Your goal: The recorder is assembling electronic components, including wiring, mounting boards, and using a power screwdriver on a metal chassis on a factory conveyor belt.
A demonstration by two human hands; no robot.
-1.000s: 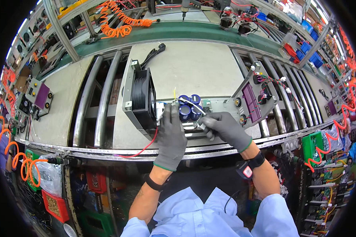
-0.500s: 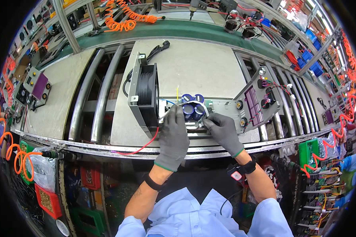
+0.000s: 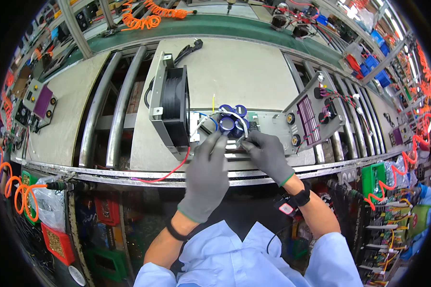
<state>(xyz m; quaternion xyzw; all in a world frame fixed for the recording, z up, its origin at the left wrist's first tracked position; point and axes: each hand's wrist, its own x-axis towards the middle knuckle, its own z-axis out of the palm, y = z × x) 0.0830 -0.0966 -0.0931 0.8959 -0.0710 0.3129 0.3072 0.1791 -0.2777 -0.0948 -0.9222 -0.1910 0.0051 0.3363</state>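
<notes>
My right hand (image 3: 269, 154), in a grey glove, pinches the end of a white cable (image 3: 245, 125) that curves over several dark-blue round capacitors (image 3: 227, 124). These stand on a circuit board in an open metal chassis. My left hand (image 3: 207, 176), gloved too and slightly blurred, reaches in just on the near side of the capacitors; its fingers are stretched forward and a little apart, the tips partly hidden. Left of the capacitors a black fan (image 3: 174, 107) is fixed to an upright panel. On the right stands the vented purple-and-grey panel (image 3: 311, 117) with wires and sockets.
The chassis rests on a pale board (image 3: 234, 64) over a roller conveyor (image 3: 121, 107). A red wire (image 3: 170, 173) hangs over the near metal rail. A black power cord (image 3: 189, 50) lies behind the fan. To the left is another purple-and-grey unit (image 3: 39, 103); orange coiled hoses (image 3: 21, 189) hang at the sides.
My left hand has drawn back towards me from the white cable, and its fingers have loosened. The right hand stays at the cable's end, shifted slightly left.
</notes>
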